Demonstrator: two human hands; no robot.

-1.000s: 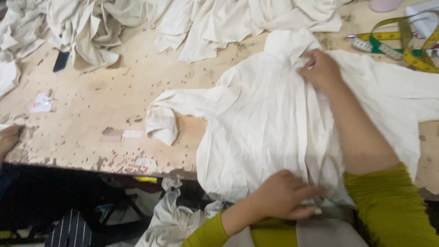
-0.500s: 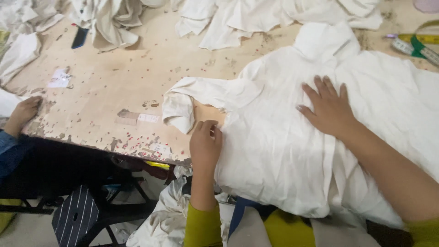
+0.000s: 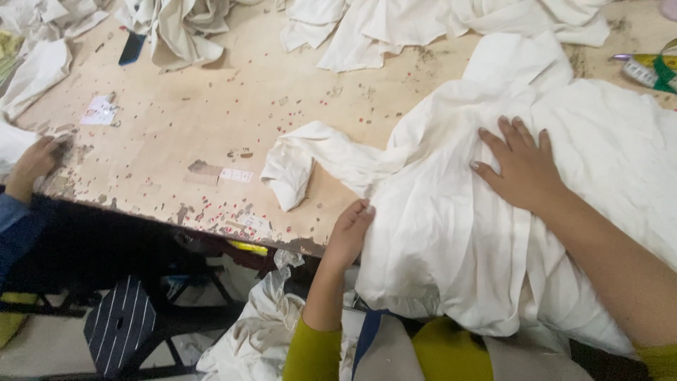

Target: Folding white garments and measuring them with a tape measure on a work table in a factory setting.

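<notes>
A garment workshop is indicated. A worn, paint-flecked wooden worktable (image 3: 211, 134) is covered with heaps of cream-white cut cloth (image 3: 423, 25), and a yellow and green measuring tape (image 3: 652, 70) is seen at its far edge. A co-worker's hand (image 3: 32, 166) is seen at the table's left side.

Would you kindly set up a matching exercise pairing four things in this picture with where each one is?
Things:
1. right hand
2. left hand
3. another person's hand
4. paper tag

Places:
A. at the table's left edge
B. flat on top of the white garment
C. on bare tabletop, far left
D. at the garment's near-left edge

Pairs: 1-B, 2-D, 3-A, 4-C
</notes>
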